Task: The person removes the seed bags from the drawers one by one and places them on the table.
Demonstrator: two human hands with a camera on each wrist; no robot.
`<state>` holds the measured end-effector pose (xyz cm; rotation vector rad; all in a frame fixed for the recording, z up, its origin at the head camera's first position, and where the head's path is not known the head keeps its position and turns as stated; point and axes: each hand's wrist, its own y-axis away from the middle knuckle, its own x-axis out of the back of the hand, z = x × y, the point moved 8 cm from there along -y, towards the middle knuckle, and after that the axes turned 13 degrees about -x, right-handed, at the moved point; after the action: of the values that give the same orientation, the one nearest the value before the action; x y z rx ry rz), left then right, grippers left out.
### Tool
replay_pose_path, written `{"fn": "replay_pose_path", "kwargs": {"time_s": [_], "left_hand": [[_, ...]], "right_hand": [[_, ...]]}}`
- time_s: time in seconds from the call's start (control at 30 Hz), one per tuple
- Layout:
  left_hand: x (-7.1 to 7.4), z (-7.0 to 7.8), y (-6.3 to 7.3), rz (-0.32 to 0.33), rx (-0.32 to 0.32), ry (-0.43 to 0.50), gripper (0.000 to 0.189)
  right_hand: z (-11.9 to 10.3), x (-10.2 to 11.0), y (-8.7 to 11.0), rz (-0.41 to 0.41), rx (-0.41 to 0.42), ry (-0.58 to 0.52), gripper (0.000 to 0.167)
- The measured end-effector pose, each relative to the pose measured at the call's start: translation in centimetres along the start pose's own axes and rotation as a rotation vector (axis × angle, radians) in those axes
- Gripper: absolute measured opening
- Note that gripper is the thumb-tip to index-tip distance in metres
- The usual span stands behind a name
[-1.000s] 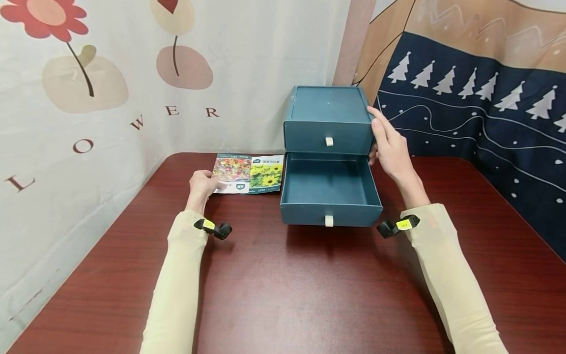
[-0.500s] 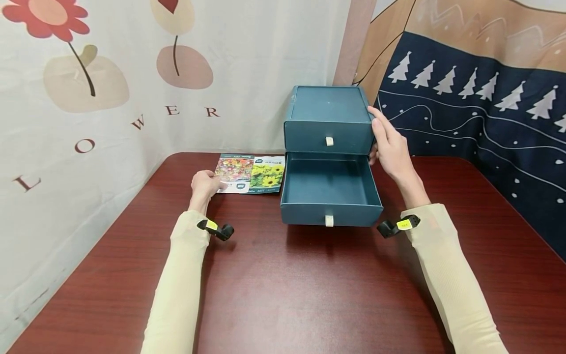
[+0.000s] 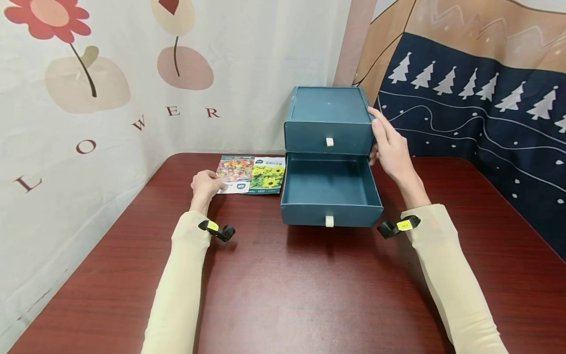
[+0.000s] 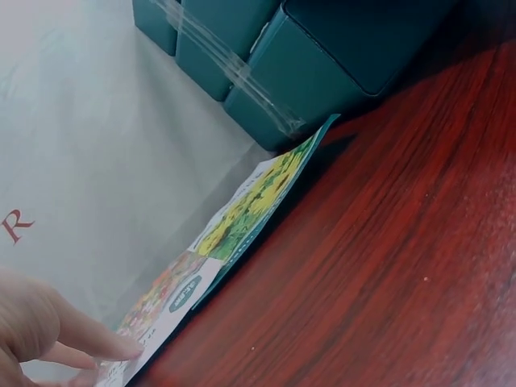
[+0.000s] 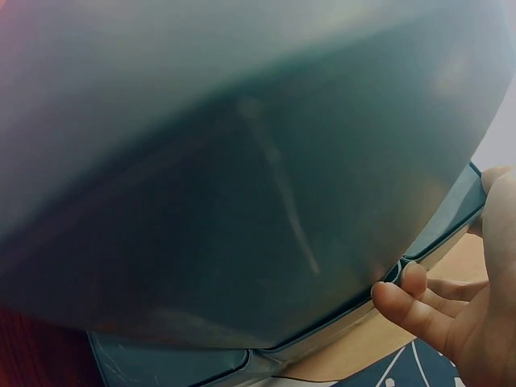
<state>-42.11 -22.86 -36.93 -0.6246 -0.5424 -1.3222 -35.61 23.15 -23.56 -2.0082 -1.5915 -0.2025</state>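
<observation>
My left hand (image 3: pixel 207 186) pinches the left edge of a seed packet (image 3: pixel 236 169) printed with mixed colourful flowers; the left wrist view shows the thumb (image 4: pixel 113 345) over its printed face. A second seed packet (image 3: pixel 268 172), with yellow flowers, lies partly under the first and reaches the box's left side. At the back stands a teal two-drawer box (image 3: pixel 329 105), its lower drawer (image 3: pixel 329 182) pulled out and bare inside. Against the box's right side and top edge rests my right hand (image 3: pixel 390 147), fingers fairly straight, some hidden behind it.
Both drawers have small white pull tabs, such as the upper drawer's tab (image 3: pixel 329 142). All this is on a dark red wooden table (image 3: pixel 309 285). A white flower-print curtain (image 3: pixel 247 64) hangs behind, and a navy tree-print cloth (image 3: pixel 468 113) hangs at the right.
My left hand and the packets have slid slightly to the right, nearer the box. The right hand, box and drawers have stayed in place.
</observation>
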Motion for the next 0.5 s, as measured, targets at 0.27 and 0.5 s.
{"fn": "replay_pose_path", "kwargs": {"time_s": [0.27, 0.5], "left_hand": [[0.23, 0.69, 0.53, 0.018, -0.038, -0.027, 0.056], [0.51, 1.0, 0.45, 0.033, -0.038, 0.023, 0.055]], "right_hand": [[0.08, 0.03, -0.03, -0.001, 0.005, -0.005, 0.051], [0.06, -0.04, -0.09, 0.001, 0.007, -0.004, 0.051]]}}
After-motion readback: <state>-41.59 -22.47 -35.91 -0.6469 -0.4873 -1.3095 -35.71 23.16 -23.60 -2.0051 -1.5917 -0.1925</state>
